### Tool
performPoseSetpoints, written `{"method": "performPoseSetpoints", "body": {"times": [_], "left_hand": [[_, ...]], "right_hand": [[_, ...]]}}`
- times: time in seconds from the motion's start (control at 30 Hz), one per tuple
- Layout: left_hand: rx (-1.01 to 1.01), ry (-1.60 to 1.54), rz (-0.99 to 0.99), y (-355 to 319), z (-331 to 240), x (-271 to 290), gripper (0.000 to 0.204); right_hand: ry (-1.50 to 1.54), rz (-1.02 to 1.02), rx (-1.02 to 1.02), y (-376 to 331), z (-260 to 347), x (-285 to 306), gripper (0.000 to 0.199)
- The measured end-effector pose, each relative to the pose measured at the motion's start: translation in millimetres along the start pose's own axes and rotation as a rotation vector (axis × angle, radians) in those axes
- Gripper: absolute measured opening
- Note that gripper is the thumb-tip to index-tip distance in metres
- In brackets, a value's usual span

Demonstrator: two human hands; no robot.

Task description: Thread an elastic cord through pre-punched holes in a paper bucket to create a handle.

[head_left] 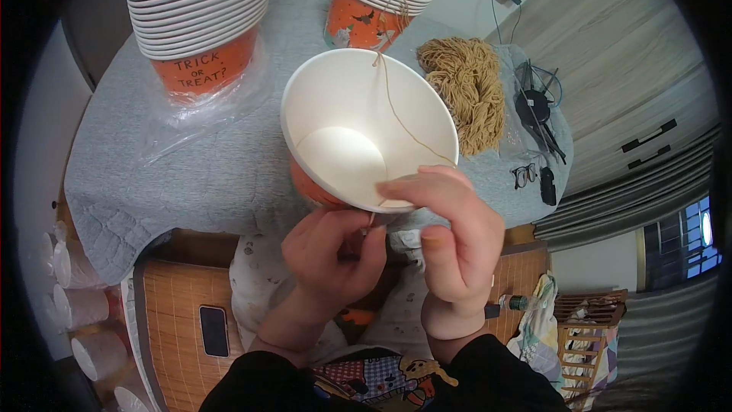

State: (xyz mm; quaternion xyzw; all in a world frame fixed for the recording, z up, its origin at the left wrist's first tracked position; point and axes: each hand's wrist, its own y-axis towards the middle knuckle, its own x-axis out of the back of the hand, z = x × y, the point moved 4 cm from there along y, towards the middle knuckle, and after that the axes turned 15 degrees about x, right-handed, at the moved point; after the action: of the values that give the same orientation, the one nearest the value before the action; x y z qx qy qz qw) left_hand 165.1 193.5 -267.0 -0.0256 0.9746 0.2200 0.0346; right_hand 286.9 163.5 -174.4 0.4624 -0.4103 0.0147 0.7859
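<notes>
A paper bucket (347,149), white inside and orange outside, tilts toward me at the table's near edge. Brown twine (396,111) passes through its far rim and runs down the right side toward my right hand. My left hand (332,255) is closed just below the near rim, thumb and fingers pinching a short end of twine. My right hand (461,233) reaches over the near right rim. Its fingers stretch inside against the near wall, where a bit of twine shows, and its thumb stands apart outside. Fingertip contact inside is partly hidden.
A tall stack of orange buckets (202,15) stands in clear plastic at the left. Farther back is a shorter stack (374,8) with twine attached. Right of it lie a twine hank (465,91), a black tripod-like device (534,107) and glasses (524,176). A phone (214,330) lies lower left.
</notes>
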Motion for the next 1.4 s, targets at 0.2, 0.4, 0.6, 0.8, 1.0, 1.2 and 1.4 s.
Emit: {"method": "performPoseSetpoints", "body": {"times": [0.2, 0.4, 0.6, 0.8, 1.0, 1.2, 1.4], "left_hand": [[-0.008, -0.245, 0.187, -2.7, 9.5, 19.8, 0.012], [0.435, -0.58, 0.346, -6.5, 11.3, 14.7, 0.009], [0.273, -0.526, 0.282, 1.8, 18.4, 18.9, 0.009], [0.195, -0.403, 0.294, 4.1, 19.7, 16.7, 0.011], [0.264, -0.442, 0.288, 4.1, 18.8, 20.0, 0.011], [0.212, -0.401, 0.253, 4.0, 21.0, 19.5, 0.011], [0.173, -0.404, 0.243, -0.2, 21.8, 17.8, 0.01]], "right_hand": [[0.47, -0.31, 0.104, -47.1, 10.8, -5.5, 0.039], [0.483, -0.221, 0.027, -67.9, 13.8, -27.5, 0.03], [-0.363, -0.194, 0.104, -47.3, 18.5, -19.1, 0.041], [-0.491, -0.126, 0.112, -46.2, 11.7, -24.3, 0.042], [-0.473, -0.147, 0.126, -43.6, 4.1, -25.5, 0.04], [-0.144, -0.244, 0.052, -49.3, -0.5, -24.1, 0.052], [0.183, -0.258, -0.062, -49.8, 10.7, -29.5, 0.055]]}}
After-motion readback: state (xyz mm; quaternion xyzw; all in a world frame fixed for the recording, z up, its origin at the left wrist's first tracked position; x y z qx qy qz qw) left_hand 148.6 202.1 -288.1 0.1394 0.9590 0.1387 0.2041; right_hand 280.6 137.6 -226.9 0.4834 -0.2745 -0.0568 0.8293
